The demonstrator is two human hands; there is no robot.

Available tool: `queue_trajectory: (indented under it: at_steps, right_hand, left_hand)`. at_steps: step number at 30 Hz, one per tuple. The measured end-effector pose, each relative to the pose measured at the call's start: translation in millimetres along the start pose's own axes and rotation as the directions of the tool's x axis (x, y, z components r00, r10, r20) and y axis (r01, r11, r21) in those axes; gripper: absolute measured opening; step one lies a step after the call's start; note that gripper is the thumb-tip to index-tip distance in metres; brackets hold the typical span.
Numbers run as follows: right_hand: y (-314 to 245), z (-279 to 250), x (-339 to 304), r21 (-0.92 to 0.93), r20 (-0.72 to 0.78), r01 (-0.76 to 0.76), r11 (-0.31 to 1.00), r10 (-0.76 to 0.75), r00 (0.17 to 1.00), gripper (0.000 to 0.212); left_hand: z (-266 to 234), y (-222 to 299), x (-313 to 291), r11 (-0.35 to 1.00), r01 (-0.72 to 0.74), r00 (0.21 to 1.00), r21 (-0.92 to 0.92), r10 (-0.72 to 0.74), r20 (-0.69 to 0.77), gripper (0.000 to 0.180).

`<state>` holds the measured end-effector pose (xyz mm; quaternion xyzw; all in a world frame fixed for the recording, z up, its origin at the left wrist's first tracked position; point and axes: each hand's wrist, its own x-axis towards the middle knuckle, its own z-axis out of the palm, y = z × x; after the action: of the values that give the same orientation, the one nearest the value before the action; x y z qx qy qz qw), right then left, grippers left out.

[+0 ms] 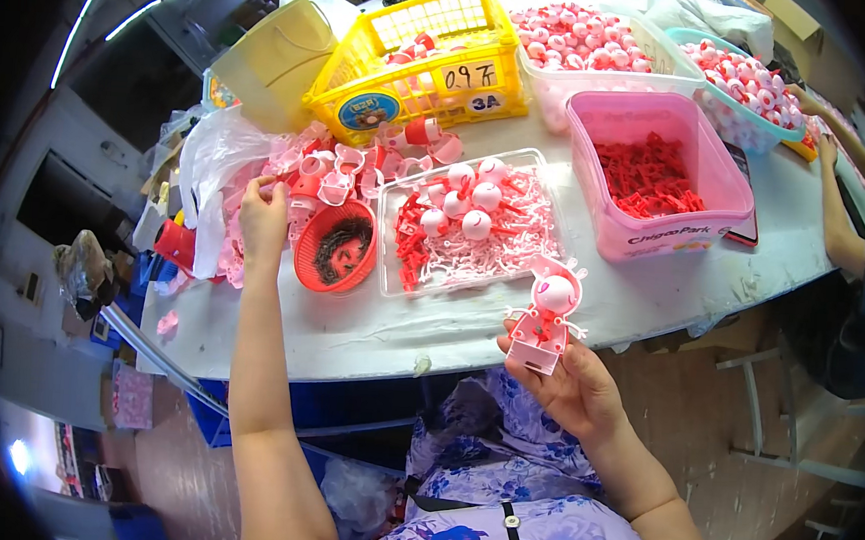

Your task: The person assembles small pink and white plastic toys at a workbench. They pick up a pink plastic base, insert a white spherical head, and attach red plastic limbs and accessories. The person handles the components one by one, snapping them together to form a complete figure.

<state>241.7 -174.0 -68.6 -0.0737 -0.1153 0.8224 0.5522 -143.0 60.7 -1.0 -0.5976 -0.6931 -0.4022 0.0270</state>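
My right hand [579, 386] holds a half-open pink toy figure [546, 322] upright in front of me, just past the table's near edge. The figure has a round pale head, small white arms and red pieces inside its hollow body. On the left, my left hand [263, 222] reaches to a heap of pink plastic shell parts [335, 170]. Its fingertips are drawn together at the heap's edge; what they grip is too small to make out. Right beside that hand stands a red basket [306, 260] holding dark small pieces.
A clear tray [384, 279] holds white balls and red and pink-white parts. Behind it are a yellow crate [375, 83], a pink tub [653, 234] of red pieces and a white bin [652, 83] of balls. A co-worker's arm [842, 221] rests at the right beside a blue basin [748, 139].
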Motion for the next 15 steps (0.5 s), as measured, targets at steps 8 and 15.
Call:
queue_trajectory:
  at_steps: [8,15]
  right_hand:
    - [-3,-6,-6,-0.092,-0.020,0.080,0.993,-0.082,0.996,0.058]
    - [1,-5,-3,-0.104,-0.033,0.058,0.993,-0.062,0.998,0.058]
  left_hand:
    - [-41,-69,2,0.995,0.089,0.987,0.040,-0.083,-0.136,0.024]
    - [-78,-118,-15,0.939,0.172,0.968,0.299,-0.106,-0.226,0.029]
